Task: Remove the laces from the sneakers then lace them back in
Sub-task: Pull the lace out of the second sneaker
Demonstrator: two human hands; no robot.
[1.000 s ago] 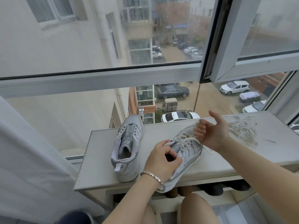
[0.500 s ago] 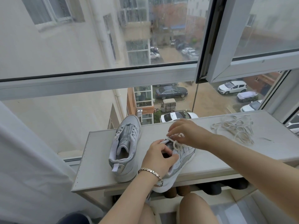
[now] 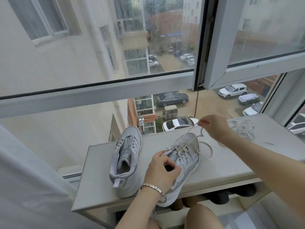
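Two silver-white sneakers lie on a pale shelf top (image 3: 102,176). The left sneaker (image 3: 126,161) has no lace in its eyelets. The right sneaker (image 3: 184,161) is partly laced and tilts over the front edge. My left hand (image 3: 160,171) grips its collar, a bracelet on the wrist. My right hand (image 3: 214,128) is raised above the toe and pinches the lace (image 3: 193,142), which runs taut up from the eyelets; a loose loop hangs to the right. A removed lace (image 3: 242,129) lies in a heap behind my right hand.
A large window (image 3: 99,90) stands right behind the shelf top, with an open sash (image 3: 222,47) at the upper right. White cloth (image 3: 24,187) hangs at the left. Dark shoes (image 3: 231,194) sit on a lower shelf under the top. My knees are below.
My right hand has risen from the eyelets and pulled the lace up and away from the shoe. The left hand stays on the collar.
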